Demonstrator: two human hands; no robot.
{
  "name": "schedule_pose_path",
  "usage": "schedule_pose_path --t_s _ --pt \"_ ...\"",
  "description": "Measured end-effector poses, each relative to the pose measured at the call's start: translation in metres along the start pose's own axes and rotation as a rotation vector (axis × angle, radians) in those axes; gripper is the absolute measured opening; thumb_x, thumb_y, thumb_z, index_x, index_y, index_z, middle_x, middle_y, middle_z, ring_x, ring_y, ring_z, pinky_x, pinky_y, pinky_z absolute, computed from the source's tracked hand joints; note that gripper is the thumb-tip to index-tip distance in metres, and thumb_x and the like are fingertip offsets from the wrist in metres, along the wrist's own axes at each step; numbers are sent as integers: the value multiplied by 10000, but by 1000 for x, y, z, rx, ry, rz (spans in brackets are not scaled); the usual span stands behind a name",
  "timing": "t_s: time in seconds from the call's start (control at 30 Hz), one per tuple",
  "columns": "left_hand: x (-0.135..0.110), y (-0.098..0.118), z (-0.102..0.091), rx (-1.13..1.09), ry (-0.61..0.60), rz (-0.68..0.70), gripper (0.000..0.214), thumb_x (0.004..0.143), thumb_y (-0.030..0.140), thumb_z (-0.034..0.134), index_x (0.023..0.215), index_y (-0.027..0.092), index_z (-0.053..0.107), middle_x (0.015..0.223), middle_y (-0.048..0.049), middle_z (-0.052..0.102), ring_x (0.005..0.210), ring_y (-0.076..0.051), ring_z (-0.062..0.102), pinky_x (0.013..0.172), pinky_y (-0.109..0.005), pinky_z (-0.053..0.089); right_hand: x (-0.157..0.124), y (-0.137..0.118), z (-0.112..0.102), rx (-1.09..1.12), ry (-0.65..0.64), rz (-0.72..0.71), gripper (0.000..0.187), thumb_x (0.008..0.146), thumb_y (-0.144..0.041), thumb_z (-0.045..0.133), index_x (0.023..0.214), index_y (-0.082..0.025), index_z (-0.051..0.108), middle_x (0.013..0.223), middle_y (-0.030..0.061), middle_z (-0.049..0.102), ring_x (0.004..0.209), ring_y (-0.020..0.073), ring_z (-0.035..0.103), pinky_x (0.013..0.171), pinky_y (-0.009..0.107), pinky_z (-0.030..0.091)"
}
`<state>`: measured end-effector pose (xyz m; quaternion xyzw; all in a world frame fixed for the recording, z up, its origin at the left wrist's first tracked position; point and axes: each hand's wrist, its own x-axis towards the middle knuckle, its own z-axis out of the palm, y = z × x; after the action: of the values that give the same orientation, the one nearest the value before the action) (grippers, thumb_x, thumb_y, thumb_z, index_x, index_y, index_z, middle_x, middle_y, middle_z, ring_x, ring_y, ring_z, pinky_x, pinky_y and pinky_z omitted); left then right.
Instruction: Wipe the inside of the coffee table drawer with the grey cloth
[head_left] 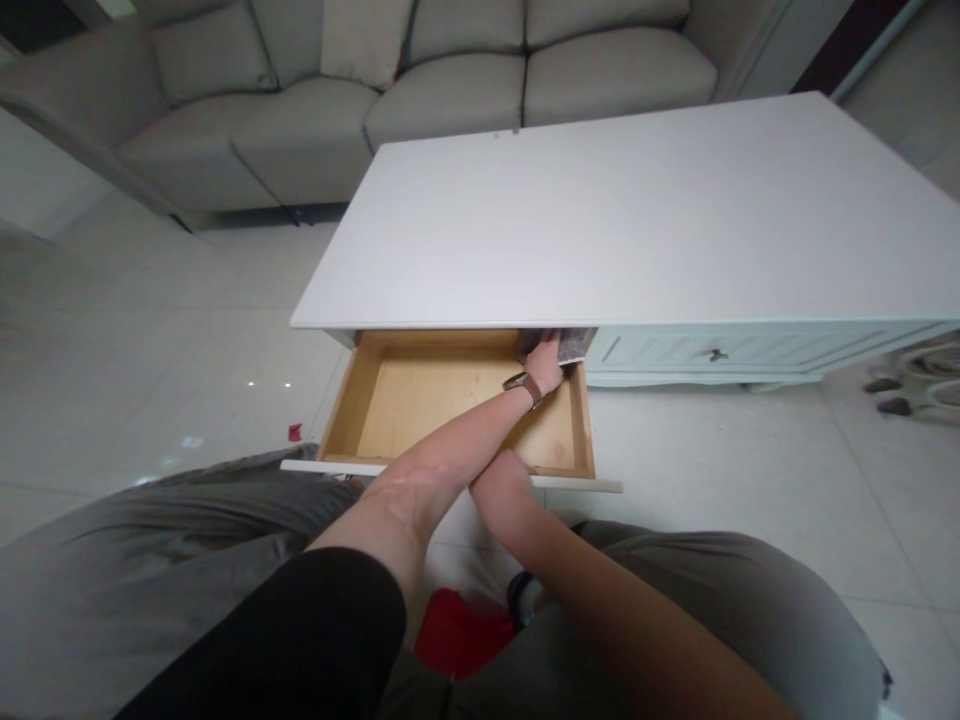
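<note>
My left hand [546, 366], with a brown-strapped watch [525, 385] on the wrist, reaches into the back right corner of a pulled-out wooden drawer [420, 395]. It is closed around a dark grey flat item with a pale edge [574, 345], partly under the tabletop; its exact kind is not clear, and some fingertips are hidden. My right hand [504, 482] is bent at the drawer's white front panel [577, 485], below my left forearm, which crosses over it. The right fingers are out of sight behind that forearm.
The drawer belongs to a white low table [600, 220], whose neighbouring drawer [716, 355] is closed. A grey sofa [450, 95] stands behind. On the tiled floor are a red scrap [295, 432] and, between my legs, a red object [459, 635].
</note>
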<state>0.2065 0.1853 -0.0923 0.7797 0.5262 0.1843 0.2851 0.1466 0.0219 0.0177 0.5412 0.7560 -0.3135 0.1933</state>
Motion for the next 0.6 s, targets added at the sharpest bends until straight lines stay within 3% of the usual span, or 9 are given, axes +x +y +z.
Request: schedule_pose_path --t_s 0.1,0.23,0.47,0.53,0.6 --pt "-12 -23 -17 66 2 -13 977 724 40 650 1595 279 278 1648 -128 315 1281 -333 597 1070 -397 502 -5 0 -2 -3 7 -10 357 933 -33 487 1161 -103 752 1168 199 734 1050 320 730 901 491 600" --pt "-29 -66 -54 154 54 -100 999 732 53 666 1609 277 242 1670 -145 253 1326 -351 561 1101 -408 478 -7 1 2 0 63 -47 366 955 -37 452 1164 -106 745 1126 210 743 1036 290 737 891 462 602" --pt "-70 -175 -162 328 244 -414 868 728 -22 704 1503 159 357 1550 -179 432 1330 -341 536 1139 -418 439 -9 1 0 35 34 -38 381 977 -47 432 1224 -112 715 1190 206 723 1080 296 720 908 487 592" --pt "-80 -197 -189 347 263 -488 827 732 -22 711 1468 129 366 1455 -172 530 1280 -336 566 1110 -434 461 -11 -1 0 37 31 -50 372 964 -34 447 1213 -95 716 1177 218 724 1069 314 722 884 511 598" --pt "-84 -208 -204 292 282 -526 770 740 -3 711 1433 143 411 1358 -140 609 1236 -311 598 1078 -420 490 -11 -3 0 31 20 -30 373 937 -11 469 1208 -82 715 1163 230 726 1062 348 719 845 560 600"
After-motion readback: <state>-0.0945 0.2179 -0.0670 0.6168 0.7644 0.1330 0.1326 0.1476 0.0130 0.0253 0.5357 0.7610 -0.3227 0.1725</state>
